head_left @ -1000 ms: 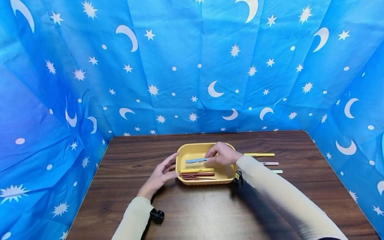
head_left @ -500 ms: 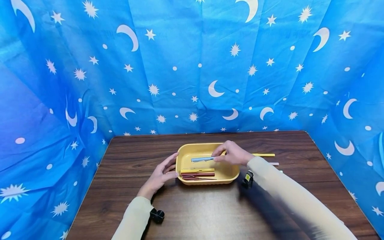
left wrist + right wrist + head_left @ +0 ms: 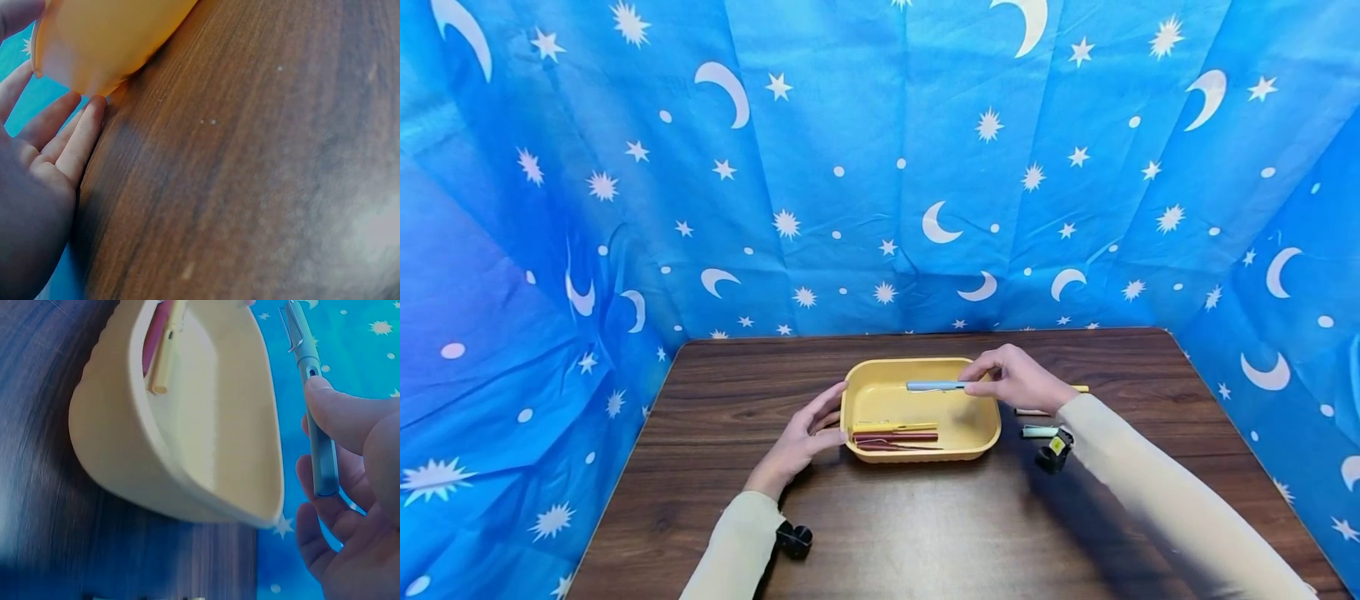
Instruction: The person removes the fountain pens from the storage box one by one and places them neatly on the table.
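Note:
A yellow tray (image 3: 922, 456) stands on the table. My left hand (image 3: 800, 431) rests against its left end, fingers fairly straight; in the left wrist view fingertips touch the outer wall of the tray (image 3: 106, 44). Between thumb and fingers, my right hand (image 3: 1021, 379) pinches a light blue capped pen (image 3: 934, 386), held level above the tray's back right part. The clip and a small window in the barrel of the pen (image 3: 322, 456) show in the right wrist view. A yellow pen (image 3: 895, 427) and two dark red pens (image 3: 895, 437) lie along the tray's front side.
Right of the tray, partly hidden by the right arm, lie a pale green pen (image 3: 1037, 432), a pinkish pen (image 3: 1032, 412) and a yellow pen (image 3: 1081, 388). The dark wooden table (image 3: 880, 533) meets a blue curtain (image 3: 850, 200) with stars and moons at its back.
My right hand has moved right and slightly up with the light blue pen, out from low in the tray. The pale green pen's clip end has come into view. The left hand stays put.

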Tool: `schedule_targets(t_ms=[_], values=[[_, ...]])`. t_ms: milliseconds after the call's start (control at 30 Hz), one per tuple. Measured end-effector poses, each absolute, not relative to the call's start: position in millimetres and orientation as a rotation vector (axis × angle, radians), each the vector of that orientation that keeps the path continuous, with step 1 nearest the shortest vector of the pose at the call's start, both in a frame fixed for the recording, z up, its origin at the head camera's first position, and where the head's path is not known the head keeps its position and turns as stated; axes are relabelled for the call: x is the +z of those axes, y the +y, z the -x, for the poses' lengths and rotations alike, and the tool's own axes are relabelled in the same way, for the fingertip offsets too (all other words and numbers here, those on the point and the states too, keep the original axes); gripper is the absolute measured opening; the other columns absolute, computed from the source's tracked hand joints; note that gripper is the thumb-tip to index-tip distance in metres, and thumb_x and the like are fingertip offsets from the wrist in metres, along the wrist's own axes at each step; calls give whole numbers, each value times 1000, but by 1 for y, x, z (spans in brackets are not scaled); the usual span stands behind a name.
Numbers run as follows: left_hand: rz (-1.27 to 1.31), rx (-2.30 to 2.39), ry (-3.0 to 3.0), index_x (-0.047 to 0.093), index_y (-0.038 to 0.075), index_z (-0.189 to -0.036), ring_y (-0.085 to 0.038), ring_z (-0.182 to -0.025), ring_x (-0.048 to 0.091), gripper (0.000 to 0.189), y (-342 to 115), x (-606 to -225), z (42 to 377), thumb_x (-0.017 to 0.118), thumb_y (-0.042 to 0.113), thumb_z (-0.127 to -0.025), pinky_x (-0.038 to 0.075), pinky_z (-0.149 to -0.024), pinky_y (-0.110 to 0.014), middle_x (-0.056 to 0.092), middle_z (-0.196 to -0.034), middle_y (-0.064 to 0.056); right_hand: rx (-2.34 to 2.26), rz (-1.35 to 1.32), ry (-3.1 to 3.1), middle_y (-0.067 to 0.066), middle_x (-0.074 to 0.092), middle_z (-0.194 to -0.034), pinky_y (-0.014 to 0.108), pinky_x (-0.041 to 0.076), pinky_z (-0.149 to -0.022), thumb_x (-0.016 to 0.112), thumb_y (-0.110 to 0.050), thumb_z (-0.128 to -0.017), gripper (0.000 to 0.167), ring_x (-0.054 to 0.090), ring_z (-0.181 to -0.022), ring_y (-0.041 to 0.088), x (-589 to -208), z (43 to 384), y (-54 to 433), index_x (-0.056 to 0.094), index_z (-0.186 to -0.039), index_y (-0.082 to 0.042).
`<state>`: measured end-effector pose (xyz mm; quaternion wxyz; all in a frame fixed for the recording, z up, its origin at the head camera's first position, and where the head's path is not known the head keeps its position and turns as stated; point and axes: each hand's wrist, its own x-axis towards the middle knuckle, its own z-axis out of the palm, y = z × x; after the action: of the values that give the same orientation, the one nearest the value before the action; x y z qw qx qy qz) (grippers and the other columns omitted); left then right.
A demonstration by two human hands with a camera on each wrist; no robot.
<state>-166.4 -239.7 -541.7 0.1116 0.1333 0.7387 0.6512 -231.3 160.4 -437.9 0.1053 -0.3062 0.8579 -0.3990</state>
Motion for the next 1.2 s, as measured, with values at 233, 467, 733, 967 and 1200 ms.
schedule_targets(t_ms=[233,467,733,967,1200], values=[[-390,1911,2205,39,30,-163,-36,-149,41,80,-241,-541,167,75,9,-96,36,-120,-59,39,-167,-10,-1183,810,2577,-6,78,-104,29,55,-69,78,-21,-97,14,65,-89,22,-432,225,185,84,-110,-21],[-389,1908,2212,39,30,-163,-36,-150,41,80,-240,-542,165,74,7,-96,35,-120,-59,39,-167,-9,-1149,739,2623,-6,77,-103,30,56,-73,77,-24,-97,14,62,-92,23,-430,220,208,83,-110,-21],[-389,1918,2201,39,30,-164,-37,-150,40,79,-238,-542,165,73,5,-96,34,-121,-59,39,-167,-10,-1165,704,2656,-6,75,-96,30,53,-65,76,-23,-98,12,61,-83,28,-428,212,234,84,-107,-21],[-369,1926,2185,39,30,-164,-37,-149,42,79,-239,-541,166,74,7,-96,37,-119,-58,39,-167,-9,-1144,648,2701,-5,75,-96,28,48,-62,77,-20,-97,10,59,-79,25,-435,204,257,84,-104,-24],[-376,1926,2184,39,30,-164,-35,-150,40,80,-238,-540,166,73,5,-96,35,-120,-58,39,-167,-9,-1167,646,2705,-2,77,-100,27,51,-64,77,-16,-97,12,61,-81,21,-446,192,275,84,-106,-19]])
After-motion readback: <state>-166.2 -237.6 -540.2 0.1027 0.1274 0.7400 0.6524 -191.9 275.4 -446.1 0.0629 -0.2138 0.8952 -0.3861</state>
